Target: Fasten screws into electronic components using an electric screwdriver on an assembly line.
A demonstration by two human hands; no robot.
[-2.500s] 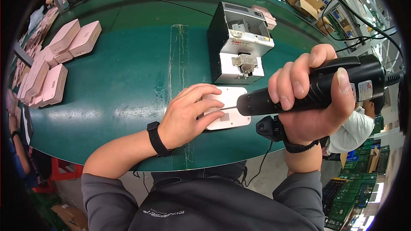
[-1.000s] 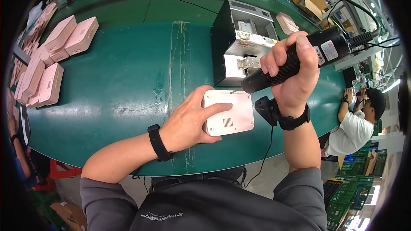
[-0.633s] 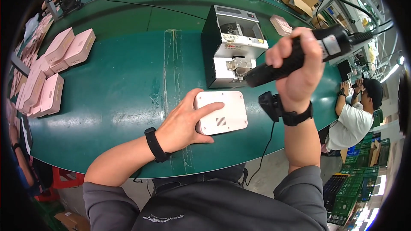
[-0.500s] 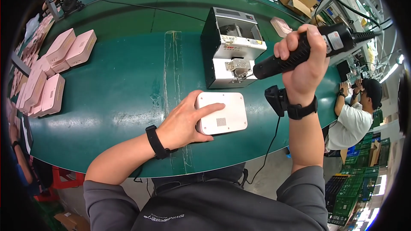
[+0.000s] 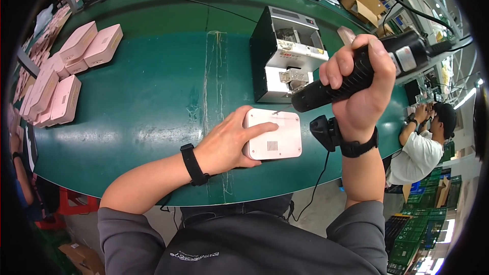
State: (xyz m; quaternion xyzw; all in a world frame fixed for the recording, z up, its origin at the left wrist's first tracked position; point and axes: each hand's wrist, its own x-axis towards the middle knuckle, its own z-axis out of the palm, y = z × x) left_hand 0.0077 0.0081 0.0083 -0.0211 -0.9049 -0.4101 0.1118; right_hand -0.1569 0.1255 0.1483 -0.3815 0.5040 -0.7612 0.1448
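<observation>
Pink box (image 5: 285, 137), black screwdriver (image 5: 307, 99).
I see left hand (image 5: 224, 141) clasp the box at nine o'clock; right hand (image 5: 362, 84) grips the screwdriver, box's two o'clock.

Pale pink case (image 5: 289, 135): rounded rectangle, vented face up, on the tabletop (image 5: 158, 91) just right of frame center; left hand (image 5: 226, 140) grips its left end. Black electric screwdriver (image 5: 358, 73): tilted in right hand (image 5: 364, 79), bit over case's upper edge, contact unclear.
</observation>
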